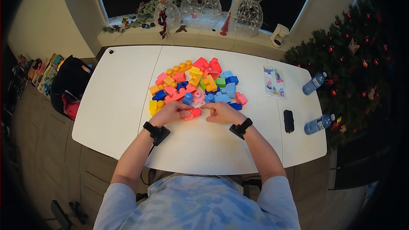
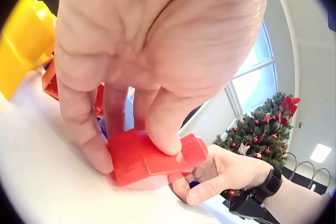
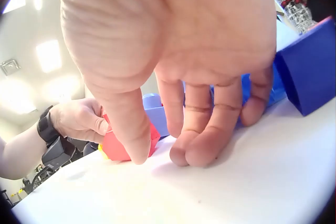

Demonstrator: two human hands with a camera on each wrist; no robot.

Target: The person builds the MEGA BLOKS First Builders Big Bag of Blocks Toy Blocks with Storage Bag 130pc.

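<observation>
My left hand [image 1: 169, 113] pinches a red toy building block [image 1: 195, 113] at the near edge of the block pile. In the left wrist view, the thumb lies on top of this block [image 2: 137, 155] and the fingers reach down its far side, close to the white tabletop. My right hand [image 1: 222, 113] is just right of the block, its fingers loosely bent and holding nothing. The right wrist view shows its fingertips [image 3: 202, 153] down by the table, the thumb overlapping the red block [image 3: 115, 146]. A pink gear-shaped piece [image 1: 198, 98] lies just beyond both hands.
Several loose blocks, such as a light blue one [image 1: 230, 88] and a yellow one [image 1: 153, 106], spread beyond the hands. To the right are a picture sheet [image 1: 275, 81], a black case [image 1: 289, 121] and two water bottles [image 1: 314, 83]. The white table's [image 1: 204, 153] near edge runs before my body.
</observation>
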